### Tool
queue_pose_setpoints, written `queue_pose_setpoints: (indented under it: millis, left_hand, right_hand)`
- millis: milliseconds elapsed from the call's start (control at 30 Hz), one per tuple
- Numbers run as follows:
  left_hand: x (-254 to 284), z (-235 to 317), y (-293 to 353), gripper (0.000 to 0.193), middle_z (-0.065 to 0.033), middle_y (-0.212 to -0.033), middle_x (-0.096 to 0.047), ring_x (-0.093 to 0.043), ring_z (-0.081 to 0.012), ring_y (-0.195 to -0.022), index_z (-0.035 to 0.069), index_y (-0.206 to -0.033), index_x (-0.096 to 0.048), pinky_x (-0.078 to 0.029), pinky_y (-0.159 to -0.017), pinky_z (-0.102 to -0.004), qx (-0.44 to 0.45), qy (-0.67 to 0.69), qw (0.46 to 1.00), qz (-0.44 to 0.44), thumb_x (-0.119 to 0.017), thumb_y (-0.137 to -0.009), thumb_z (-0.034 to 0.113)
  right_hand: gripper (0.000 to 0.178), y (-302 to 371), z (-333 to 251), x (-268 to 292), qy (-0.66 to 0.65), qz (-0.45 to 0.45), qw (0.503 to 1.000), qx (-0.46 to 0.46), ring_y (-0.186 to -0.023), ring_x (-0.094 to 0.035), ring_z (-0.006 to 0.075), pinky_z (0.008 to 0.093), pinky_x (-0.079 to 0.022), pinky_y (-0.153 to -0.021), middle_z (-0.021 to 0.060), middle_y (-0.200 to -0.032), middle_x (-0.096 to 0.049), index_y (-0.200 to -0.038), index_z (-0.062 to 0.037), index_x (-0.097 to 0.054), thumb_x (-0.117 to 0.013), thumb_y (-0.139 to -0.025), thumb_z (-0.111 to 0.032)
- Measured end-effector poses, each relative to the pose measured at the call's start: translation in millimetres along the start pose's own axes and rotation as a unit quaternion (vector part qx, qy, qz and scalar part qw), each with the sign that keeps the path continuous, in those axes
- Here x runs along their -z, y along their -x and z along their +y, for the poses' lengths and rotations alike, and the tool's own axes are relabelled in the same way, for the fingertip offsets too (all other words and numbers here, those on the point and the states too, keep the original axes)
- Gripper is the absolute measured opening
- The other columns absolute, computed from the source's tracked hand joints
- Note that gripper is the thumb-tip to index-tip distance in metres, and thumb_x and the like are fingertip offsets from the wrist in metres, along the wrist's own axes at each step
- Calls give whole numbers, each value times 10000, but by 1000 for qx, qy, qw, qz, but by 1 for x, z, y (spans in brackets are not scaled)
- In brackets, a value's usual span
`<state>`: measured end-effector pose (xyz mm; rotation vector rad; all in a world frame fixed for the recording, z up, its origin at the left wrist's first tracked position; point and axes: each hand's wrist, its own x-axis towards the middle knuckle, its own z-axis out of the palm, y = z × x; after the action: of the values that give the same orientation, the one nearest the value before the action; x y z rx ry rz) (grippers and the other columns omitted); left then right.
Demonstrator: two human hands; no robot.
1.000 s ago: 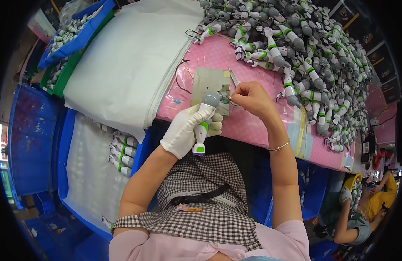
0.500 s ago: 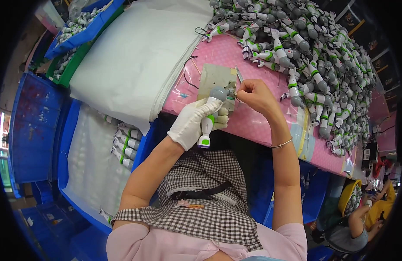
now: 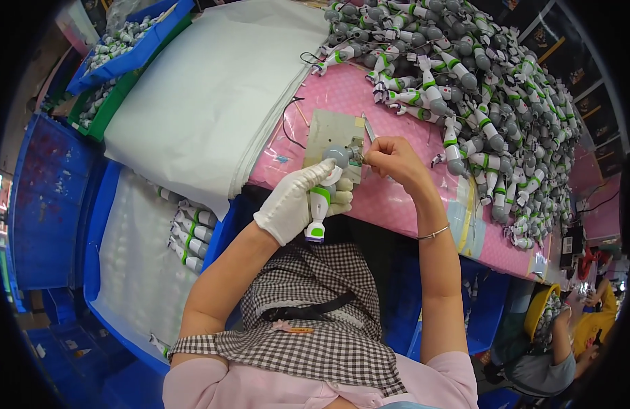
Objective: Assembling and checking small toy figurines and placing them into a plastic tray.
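My left hand (image 3: 287, 204), in a white glove, is wrapped around a toy arm (image 3: 318, 203). The toy arm is white with green bands, and its grey ball end (image 3: 336, 157) points away from me while its hand end hangs toward my lap. That ball touches or nearly touches a small metal fixture (image 3: 354, 151) on a flat metal plate (image 3: 326, 128). Bare, my right hand (image 3: 395, 163) is closed in a pinch at the fixture's right side. Whatever its fingertips hold is hidden. A thin metal tool (image 3: 369, 128) lies just beyond those fingers.
A large heap of similar toy arms (image 3: 492, 116) covers the right of the pink table (image 3: 390, 201). White sheets (image 3: 199, 88) lie at left. A lined blue bin (image 3: 134, 262) holds several toy arms. Another person (image 3: 550, 354) sits at far right.
The whole view has shifted slightly. The toy arm has tilted a little in my left hand, and my right hand stays pinched beside the fixture.
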<state>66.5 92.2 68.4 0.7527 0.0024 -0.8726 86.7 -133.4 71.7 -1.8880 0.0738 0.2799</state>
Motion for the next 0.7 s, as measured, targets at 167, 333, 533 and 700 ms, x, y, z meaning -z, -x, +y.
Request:
queue_pose_setpoints:
  millis: [167,333,533,700]
  left_hand:
    - [-10,3,-3,330,-76,-926,-626,-633,-184,-798,-18,-1092,-557,-541,-789,-352,-21,-59,998,30,-526,-936,271]
    - [-5,6,-5,310,-77,-912,-619,-627,-174,-801,-24,-1068,-556,-539,-783,-339,-30,-61,997,38,-551,-924,251]
    - [2,9,-1,269,-75,-899,-619,-630,-198,-803,19,-1050,-564,-549,-765,-390,22,48,999,-6,-565,-911,249]
    - [76,88,66,194,-99,-954,-604,-608,-200,-881,37,-1016,-552,-544,-764,-384,-90,182,979,-15,-583,-897,187]
  right_hand:
    - [132,-2,-2,3,12,2,1000,-2,-512,-490,66,216,-375,-473,0,-591,-547,-671,-37,-584,-594,-740,-150]
    - [156,-12,-2,2,54,-2,998,12,-517,-475,66,221,-363,-473,-10,-582,-532,-659,-36,-579,-594,-746,-164]
    - [128,15,-7,-14,227,317,899,199,-543,-486,80,255,-378,-492,18,-570,-545,-682,-1,-605,-586,-769,-92]
    - [226,45,-19,-31,-64,213,953,204,-633,-504,51,196,-397,-525,60,-909,-630,-1077,9,-615,-582,-885,-107]
